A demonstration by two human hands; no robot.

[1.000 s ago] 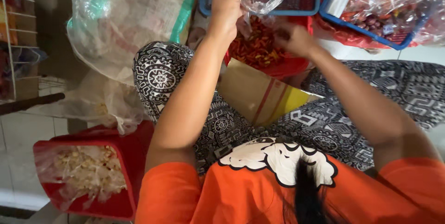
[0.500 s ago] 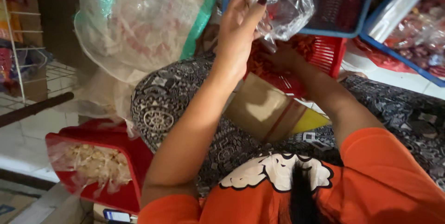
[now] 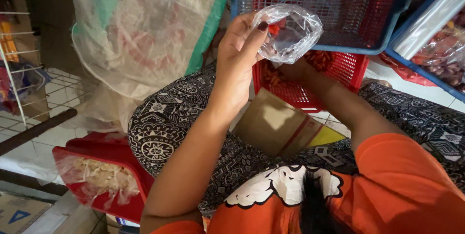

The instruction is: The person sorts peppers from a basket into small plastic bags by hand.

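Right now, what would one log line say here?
left hand: holds clear plastic bag open | right hand: under bag, mostly hidden | red basket: below

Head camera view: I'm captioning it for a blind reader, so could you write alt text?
A person's left hand holds open a small clear plastic bag while the right hand reaches under it into a red basket of red chillies. A cardboard piece lies on the patterned lap.

The right hand (image 3: 290, 71) is hidden behind the clear bag (image 3: 292, 33).

Soft daylight (left floor glaring)
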